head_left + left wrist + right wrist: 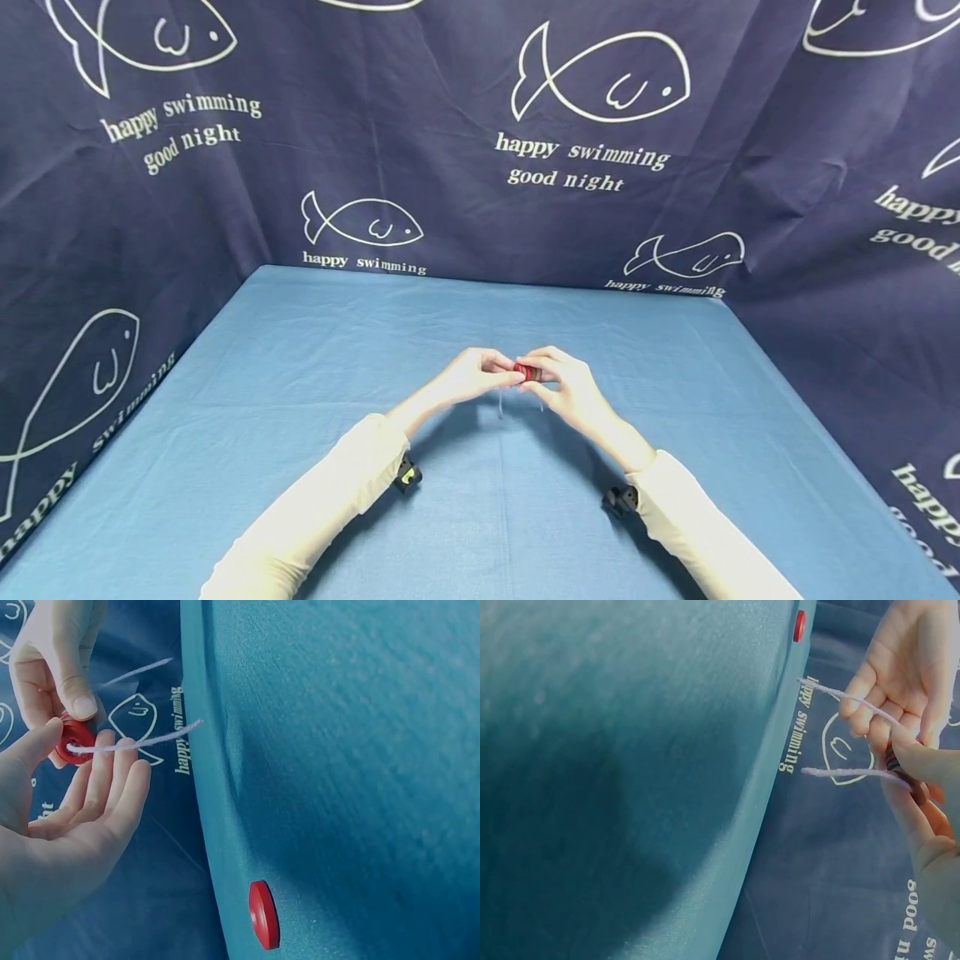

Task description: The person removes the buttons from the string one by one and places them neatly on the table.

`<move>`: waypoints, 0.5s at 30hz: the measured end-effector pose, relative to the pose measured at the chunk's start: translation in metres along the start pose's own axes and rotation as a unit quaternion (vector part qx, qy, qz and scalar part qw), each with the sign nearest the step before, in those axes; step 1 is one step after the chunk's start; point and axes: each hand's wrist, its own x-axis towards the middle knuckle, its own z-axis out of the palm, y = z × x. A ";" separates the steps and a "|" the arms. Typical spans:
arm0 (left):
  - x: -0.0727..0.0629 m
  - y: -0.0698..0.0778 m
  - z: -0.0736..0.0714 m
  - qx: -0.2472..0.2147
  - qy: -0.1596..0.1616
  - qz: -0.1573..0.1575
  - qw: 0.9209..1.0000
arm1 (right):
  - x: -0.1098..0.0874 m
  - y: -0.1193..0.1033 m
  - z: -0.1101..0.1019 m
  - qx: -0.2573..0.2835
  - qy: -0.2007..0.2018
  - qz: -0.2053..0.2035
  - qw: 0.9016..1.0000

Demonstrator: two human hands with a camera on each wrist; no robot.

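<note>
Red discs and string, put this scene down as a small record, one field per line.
Stack of discs: red at one end, between both hands
Left hand: pinches the red end
Right hand: pinches the other end
String: pale, two loose ends
Single disc: red, on blue table
Backdrop: dark printed cloth

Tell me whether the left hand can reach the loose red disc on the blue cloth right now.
Likely yes, once it lets go: the left hand holds the red disc with the pale cord through it, but the loose red disc lies uncovered on the blue cloth, nothing visible blocking it.
</note>
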 end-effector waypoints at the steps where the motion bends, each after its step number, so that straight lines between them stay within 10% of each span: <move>1: 0.000 0.000 0.000 -0.001 0.000 -0.001 1.000 | 0.000 0.000 0.000 0.002 0.001 0.003 1.000; 15: -0.002 0.001 0.000 -0.015 -0.008 0.003 1.000 | -0.001 -0.003 -0.002 0.026 0.016 0.025 0.999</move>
